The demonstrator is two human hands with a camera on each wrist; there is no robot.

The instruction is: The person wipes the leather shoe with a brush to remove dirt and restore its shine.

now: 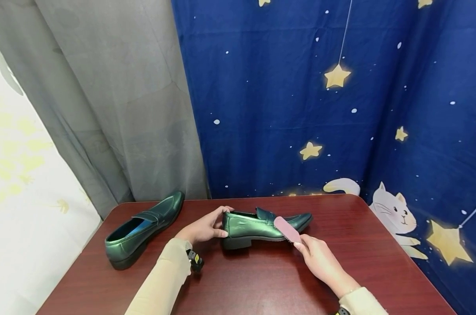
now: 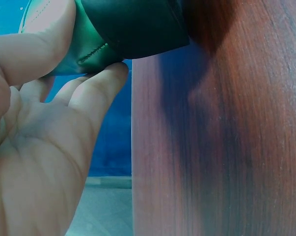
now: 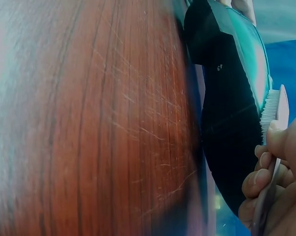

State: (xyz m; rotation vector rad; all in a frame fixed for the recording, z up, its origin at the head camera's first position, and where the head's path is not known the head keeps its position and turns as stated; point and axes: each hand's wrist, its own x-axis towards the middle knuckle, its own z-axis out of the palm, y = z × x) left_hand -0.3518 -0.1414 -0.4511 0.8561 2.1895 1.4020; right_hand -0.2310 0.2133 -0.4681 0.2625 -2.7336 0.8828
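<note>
The left hand (image 1: 204, 227) grips the heel end of a green shoe (image 1: 243, 227), thumb on the near side and the other fingers round the back and far side. The shoe is held above the tabletop (image 1: 238, 282), toe to the right; its dark sole shows in the right wrist view, with a strip of background between it and the tabletop's edge. The right hand (image 1: 320, 262) pinches the handle of a pink brush (image 1: 287, 229) between thumb and curled fingers, its white bristles against the shoe's near side, ahead of the strap. A second shoe (image 1: 139, 238) stands at the left of the tabletop, toe toward the far edge, blue inside. Behind hang a grey curtain (image 1: 123, 87) and a blue curtain (image 1: 261, 109) with stars.
</note>
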